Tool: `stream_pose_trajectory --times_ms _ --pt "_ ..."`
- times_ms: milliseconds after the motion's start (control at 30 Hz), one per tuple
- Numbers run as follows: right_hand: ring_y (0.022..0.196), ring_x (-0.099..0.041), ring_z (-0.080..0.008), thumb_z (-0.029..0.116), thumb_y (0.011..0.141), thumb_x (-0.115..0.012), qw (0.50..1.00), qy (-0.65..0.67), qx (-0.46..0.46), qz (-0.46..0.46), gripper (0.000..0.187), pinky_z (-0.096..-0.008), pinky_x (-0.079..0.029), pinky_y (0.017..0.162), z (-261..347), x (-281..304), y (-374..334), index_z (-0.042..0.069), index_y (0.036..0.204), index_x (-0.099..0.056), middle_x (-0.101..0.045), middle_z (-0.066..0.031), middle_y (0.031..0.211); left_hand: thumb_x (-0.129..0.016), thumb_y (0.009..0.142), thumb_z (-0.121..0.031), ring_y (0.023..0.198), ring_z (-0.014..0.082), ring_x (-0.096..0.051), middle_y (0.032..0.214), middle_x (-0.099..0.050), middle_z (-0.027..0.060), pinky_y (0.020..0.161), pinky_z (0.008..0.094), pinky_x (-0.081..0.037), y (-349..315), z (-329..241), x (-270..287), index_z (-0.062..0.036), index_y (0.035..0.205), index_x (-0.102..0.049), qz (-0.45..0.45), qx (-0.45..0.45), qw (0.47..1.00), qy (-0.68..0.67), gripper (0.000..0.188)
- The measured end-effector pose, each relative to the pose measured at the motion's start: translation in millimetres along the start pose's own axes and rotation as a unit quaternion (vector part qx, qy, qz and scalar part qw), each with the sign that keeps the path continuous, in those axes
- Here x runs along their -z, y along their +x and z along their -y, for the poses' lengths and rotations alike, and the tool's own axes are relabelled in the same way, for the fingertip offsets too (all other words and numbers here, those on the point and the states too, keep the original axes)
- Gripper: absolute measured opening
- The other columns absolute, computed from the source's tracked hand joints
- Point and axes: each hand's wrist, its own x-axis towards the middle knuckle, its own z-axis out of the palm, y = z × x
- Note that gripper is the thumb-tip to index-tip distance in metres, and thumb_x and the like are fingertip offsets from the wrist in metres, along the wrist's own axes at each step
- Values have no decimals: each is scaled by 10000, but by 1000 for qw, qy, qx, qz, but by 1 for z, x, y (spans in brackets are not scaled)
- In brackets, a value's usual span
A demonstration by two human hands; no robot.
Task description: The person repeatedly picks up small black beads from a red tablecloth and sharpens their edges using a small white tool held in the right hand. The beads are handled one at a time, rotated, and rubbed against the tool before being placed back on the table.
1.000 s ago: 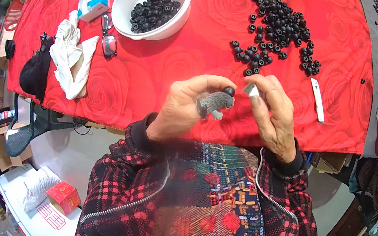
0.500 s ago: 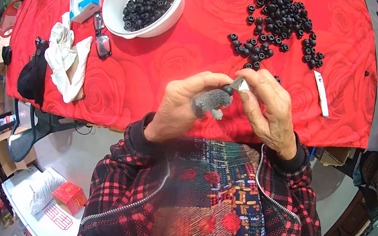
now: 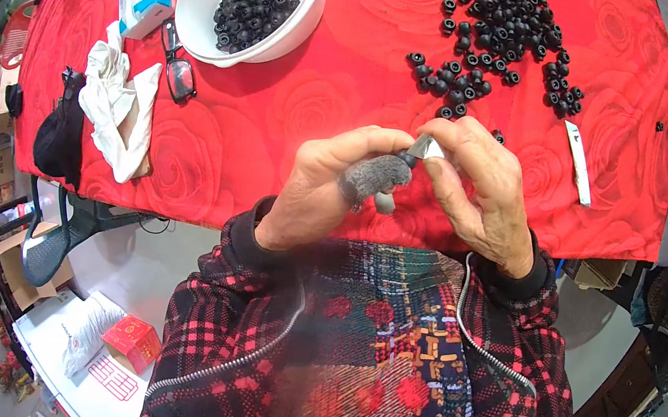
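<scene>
Black piece, small, rounded, left fingers pinching it, right fingers gripping blade

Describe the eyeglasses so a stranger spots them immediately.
On the red tablecloth, find the large white bowl at the upper left. Between its lower left rim and the white fabric lie the eyeglasses: the only thing there with two lenses in a dark frame.

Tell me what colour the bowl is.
The bowl is white; it shows best in the head view.
</scene>
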Motion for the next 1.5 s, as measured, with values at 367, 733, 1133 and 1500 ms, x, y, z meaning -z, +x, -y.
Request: stream_pose_trajectory --times_ms 367,733,1133,1500 --pt "682 -566 -292 26 793 -604 999 36 1 20 198 -363 -448 594 -6 2 1 -4 988 -596 -559 -135 769 -629 889 -162 708 134 -597 873 -634 84 581 263 -514 0 3 1 30 1151 -600 -24 61 996 -62 326" --pt "677 -563 -289 54 806 -618 996 73 -11 53 185 -354 -445 588 -16 8 -2 -4 980 -599 -550 -136 766 -546 931 -95 759 138 -625 919 -655 111 598 271 -537 3 15 7 33 1162 -598 11 96 980 -174 269" --pt "630 -527 -247 64 806 -624 978 168 -57 111 200 -348 -401 558 -16 -7 -15 2 994 -593 -523 -121 750 -576 901 -173 762 131 -569 928 -627 48 666 285 -483 17 35 14 -10 1118 -603 -89 71 960 -256 272" --pt "647 -579 -234 37 621 -743 990 21 129 -58 377 -328 -454 545 -7 -8 -2 12 982 -640 -588 -97 787 -611 905 -286 752 82 -543 877 -597 -18 561 241 -449 9 29 -2 -78 1031 -607 101 176 894 -399 242"
